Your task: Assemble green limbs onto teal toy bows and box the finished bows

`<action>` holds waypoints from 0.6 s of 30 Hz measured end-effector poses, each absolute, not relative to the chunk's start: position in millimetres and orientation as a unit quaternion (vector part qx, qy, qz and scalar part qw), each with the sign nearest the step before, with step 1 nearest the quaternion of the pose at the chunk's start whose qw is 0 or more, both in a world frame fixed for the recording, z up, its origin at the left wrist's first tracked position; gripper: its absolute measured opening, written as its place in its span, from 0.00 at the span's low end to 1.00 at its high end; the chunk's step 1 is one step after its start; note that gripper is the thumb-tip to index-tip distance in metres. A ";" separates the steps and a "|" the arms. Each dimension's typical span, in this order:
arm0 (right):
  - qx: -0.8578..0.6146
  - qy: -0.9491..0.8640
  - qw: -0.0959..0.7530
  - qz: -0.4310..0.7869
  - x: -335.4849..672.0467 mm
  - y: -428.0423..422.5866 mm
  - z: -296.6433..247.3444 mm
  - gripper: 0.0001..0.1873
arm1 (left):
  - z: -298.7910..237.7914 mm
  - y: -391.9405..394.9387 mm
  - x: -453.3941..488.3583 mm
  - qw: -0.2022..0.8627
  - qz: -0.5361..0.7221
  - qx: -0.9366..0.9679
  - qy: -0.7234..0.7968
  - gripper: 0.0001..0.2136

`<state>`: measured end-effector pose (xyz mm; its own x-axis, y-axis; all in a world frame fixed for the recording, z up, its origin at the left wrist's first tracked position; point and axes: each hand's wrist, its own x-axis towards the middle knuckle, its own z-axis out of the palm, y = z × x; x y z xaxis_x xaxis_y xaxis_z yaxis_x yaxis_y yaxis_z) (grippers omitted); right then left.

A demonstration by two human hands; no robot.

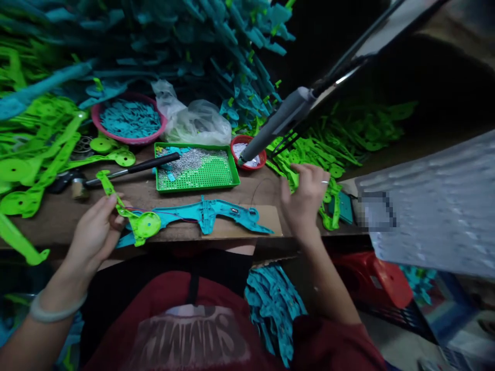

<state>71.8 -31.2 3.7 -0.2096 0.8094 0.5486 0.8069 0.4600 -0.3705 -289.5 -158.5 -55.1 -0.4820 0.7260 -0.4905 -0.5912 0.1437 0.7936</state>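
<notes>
My left hand (96, 229) is closed on a bright green plastic arm (146, 225) with a round disc at its lower end. The arm overlaps the left end of a long turquoise plastic shell (214, 210), which lies with its ribbed inside up. Thin dark red wires run along the shell, and a small round part sits near its right end. Beneath the shell's right half is a piece of cardboard (270, 214). My right hand (305, 203) is at the edge of a pile of green plastic parts (305, 154), its fingers bent but apart, with nothing visible in them.
A green tray (197, 180) of small metal screws stands behind the shell, with a black-handled hammer (154, 164) across its left edge. A grey electric screwdriver (278, 121) hangs over a red bowl (263, 158). A pink basin (129, 139) holds turquoise pieces.
</notes>
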 end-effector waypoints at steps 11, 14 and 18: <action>-0.233 -0.971 0.033 0.045 -10.9 -70.4 -66.0 0.24 | -37.4 -177.1 -313.1 0.398 0.679 0.198 0.584 0.07; -0.232 -0.970 0.026 0.064 7.7 -61.9 -57.0 0.23 | -39.8 -184.8 -320.4 0.359 0.683 0.211 0.601 0.06; -0.244 -0.951 0.109 0.157 -7.1 -68.4 -36.9 0.28 | -53.9 -183.7 -311.2 0.355 0.630 0.294 0.625 0.06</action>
